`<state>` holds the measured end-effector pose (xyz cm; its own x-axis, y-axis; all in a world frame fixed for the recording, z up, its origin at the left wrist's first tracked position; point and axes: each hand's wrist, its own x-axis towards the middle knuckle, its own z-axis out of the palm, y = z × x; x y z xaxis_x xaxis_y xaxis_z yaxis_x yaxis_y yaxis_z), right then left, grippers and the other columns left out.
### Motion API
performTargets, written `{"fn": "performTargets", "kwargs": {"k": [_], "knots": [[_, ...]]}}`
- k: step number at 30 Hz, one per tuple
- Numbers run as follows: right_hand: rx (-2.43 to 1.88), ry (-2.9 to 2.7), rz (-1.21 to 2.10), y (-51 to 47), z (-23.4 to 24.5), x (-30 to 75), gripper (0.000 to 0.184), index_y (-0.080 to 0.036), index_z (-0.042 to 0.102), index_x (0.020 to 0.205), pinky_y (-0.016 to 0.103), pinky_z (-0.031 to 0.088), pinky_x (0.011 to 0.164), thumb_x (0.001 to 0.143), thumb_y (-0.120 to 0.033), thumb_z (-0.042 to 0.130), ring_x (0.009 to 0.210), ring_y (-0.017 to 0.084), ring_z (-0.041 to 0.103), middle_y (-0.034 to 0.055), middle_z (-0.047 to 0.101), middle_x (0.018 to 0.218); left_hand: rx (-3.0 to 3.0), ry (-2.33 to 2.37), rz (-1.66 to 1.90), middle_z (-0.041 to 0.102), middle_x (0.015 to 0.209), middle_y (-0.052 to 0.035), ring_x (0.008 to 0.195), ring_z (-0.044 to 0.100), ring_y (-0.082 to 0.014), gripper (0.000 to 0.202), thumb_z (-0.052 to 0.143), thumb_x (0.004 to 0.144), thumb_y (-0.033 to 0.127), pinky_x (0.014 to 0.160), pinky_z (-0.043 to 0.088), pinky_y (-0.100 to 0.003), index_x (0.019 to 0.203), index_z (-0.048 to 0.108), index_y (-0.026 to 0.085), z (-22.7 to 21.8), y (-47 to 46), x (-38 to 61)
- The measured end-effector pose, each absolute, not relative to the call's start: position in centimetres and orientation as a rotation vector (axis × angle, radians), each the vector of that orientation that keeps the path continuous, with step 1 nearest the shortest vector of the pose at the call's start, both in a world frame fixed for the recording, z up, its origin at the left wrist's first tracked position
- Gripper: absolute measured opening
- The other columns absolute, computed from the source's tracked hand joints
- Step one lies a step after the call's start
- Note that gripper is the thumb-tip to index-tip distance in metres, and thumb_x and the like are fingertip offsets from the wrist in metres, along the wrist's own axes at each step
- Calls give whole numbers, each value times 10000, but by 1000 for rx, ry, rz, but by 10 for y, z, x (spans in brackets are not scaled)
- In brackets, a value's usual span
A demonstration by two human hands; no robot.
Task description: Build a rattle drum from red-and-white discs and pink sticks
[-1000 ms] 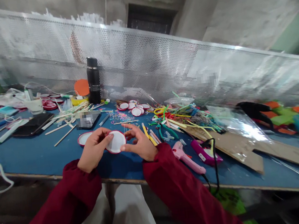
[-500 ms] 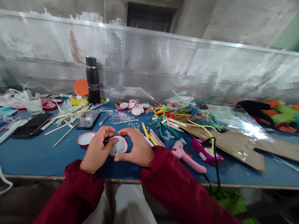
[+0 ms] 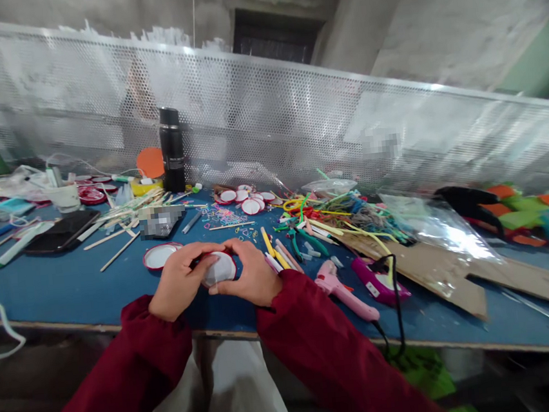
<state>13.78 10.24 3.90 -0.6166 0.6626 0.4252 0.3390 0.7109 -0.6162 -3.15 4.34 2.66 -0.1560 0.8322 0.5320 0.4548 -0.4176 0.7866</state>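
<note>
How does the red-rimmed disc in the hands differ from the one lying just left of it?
The held disc is gripped by the left hand and right hand; the loose disc lies on the table.
The held disc looks tilted toward the camera, while the loose disc lies flat and appears a narrower oval.
Fingers cover parts of the held disc's rim; most of the loose disc's rim shows.
Both are round, pale-faced and red-rimmed.

The held disc [image 3: 220, 269] was white with a red rim, as was the adjacent disc [image 3: 159, 256]. Sleeves [image 3: 310, 332] were dark red, the table [image 3: 88, 292] blue, the glue gun [image 3: 345, 295] pink, the bottle [image 3: 172, 151] black, the panel [image 3: 270, 116] silver-grey with a dotted perforation pattern.
</note>
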Motion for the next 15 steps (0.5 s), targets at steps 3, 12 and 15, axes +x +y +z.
{"fn": "performTargets", "kwargs": {"k": [3, 12, 15], "knots": [[-702, -2170, 912, 103, 35, 133, 386, -200, 628, 965, 307, 423, 776, 823, -559, 641, 845, 175, 564, 13, 641, 887, 1481, 1499, 1752, 744, 940, -44, 835, 651, -199, 243, 657, 820, 357, 759, 502, -296, 990, 737, 202, 24, 45, -34], [-356, -2267, 1045, 87, 31, 126, 255, -240, 729, 1011, 282, 467, 738, 930, -410, 557, 968, 186, 644, 48, 720, 1059, 943, 1383, 2175, 698, 882, -33, 687, 591, -125, 356, 713, 762, 409, 586, 455, -218, 1019, 698, 164, 14, 56, -45], [-308, -2261, 1016, 87, 31, 127, 250, -269, 735, 1073, 318, 497, 840, 929, -377, 562, 1113, 209, 625, 56, 706, 1157, 990, 1422, 2211, 703, 883, -40, 729, 609, -141, 341, 696, 774, 408, 630, 472, -232, 1011, 702, 162, 12, 57, -45]]}}
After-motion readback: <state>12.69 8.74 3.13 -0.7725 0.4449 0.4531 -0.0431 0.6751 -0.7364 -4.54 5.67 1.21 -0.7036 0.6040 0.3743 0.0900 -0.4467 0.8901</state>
